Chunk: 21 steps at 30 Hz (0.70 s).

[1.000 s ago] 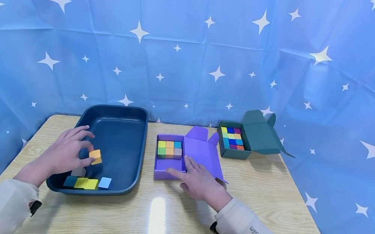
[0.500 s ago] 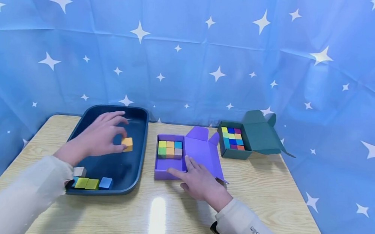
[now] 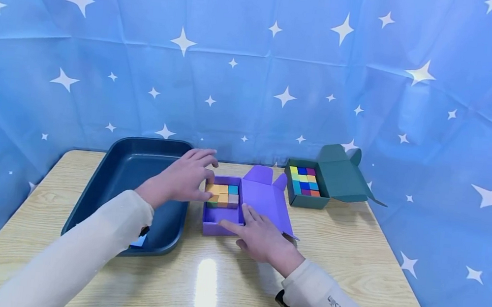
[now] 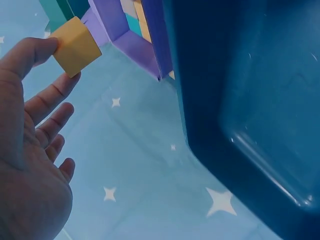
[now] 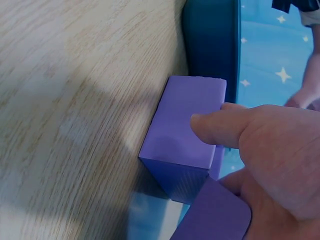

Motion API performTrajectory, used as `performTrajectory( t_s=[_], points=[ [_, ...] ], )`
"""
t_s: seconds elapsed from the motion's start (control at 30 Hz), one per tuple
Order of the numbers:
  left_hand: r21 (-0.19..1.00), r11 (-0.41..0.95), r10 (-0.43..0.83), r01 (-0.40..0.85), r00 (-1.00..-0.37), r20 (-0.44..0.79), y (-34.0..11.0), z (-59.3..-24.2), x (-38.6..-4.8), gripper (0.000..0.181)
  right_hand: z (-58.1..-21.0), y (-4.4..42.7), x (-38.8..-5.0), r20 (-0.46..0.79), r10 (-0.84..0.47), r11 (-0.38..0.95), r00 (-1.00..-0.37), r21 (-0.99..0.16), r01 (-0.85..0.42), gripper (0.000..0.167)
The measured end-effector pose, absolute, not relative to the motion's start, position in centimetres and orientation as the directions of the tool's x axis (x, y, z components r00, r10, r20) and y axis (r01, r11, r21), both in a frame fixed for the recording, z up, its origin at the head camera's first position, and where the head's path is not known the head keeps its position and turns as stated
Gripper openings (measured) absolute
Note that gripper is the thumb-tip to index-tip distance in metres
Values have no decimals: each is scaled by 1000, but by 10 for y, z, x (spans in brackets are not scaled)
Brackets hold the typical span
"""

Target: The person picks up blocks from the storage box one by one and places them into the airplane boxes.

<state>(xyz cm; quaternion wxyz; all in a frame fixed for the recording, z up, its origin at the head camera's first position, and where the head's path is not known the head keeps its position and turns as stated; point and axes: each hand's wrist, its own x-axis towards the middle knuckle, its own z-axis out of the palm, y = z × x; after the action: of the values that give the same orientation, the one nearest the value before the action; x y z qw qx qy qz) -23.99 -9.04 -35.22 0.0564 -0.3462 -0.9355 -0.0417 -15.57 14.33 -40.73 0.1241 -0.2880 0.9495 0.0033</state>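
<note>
My left hand (image 3: 183, 179) pinches an orange-yellow wooden cube (image 4: 76, 46) between thumb and forefinger, its other fingers loosely bent. In the head view that hand is over the left side of the open purple box (image 3: 215, 230). Several coloured cubes (image 3: 232, 199) fill the back part of this box, partly covered by the held cube. My right hand (image 3: 266, 239) holds the box at its front right corner. The right wrist view has its thumb (image 5: 220, 126) against the outer front wall, with the other fingers mostly hidden behind the box.
A dark blue tray (image 3: 90, 198) stands left of the purple box; a light blue cube (image 3: 138, 240) shows in it beside my left sleeve. At the back right is an open green box (image 3: 308, 202) packed with coloured cubes. The wooden table (image 3: 341, 271) ends at a starry cloth.
My left hand has carried the orange-yellow cube right, from low over the tray to above the purple box. My right hand has stayed at the box.
</note>
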Motion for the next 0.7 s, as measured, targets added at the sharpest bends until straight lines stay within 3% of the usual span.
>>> performTrajectory(
  t_s=[0.27,0.7],
  points=[
    [26,754,653,656,-754,75,-75,-370,-248,26,-408,144,-156,-219,-567,820,-794,-54,-570,62],
    [-82,752,652,654,-757,-45,-67,-403,-250,40,-407,142,-156,-236,-552,830,-800,-57,-555,61]
  ],
)
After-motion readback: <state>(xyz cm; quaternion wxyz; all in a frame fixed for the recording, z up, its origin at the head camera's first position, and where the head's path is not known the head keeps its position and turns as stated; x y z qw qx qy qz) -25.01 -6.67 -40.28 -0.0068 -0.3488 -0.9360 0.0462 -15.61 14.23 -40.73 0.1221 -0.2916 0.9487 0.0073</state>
